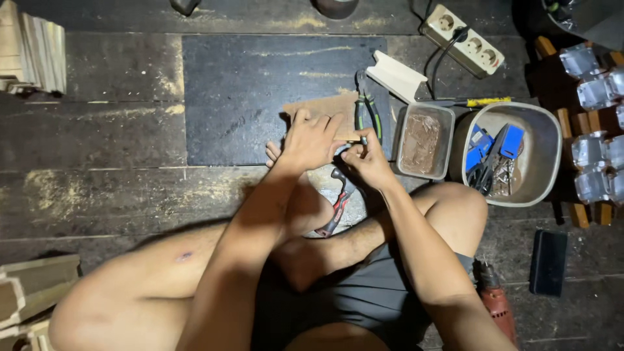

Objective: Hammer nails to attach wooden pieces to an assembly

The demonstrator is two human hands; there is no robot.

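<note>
- Head view: left hand [311, 140] spread, pressing flat brown wood piece [323, 107] onto dark mat [240, 97] at 12 o'clock of the knees.
- Right hand [369, 162] pinching a small nail [356, 140] at the piece's 5 o'clock edge.
- Wood looks thin, light, stiff; hold by pressing its face down.
- Hammer [338, 201] lies on the floor at 6 o'clock.

Dusty dark plank floor [97, 195] with black mat [247, 84], power strip [465, 42], two tubs [426, 140], phone [548, 262], drill [497, 305].
</note>
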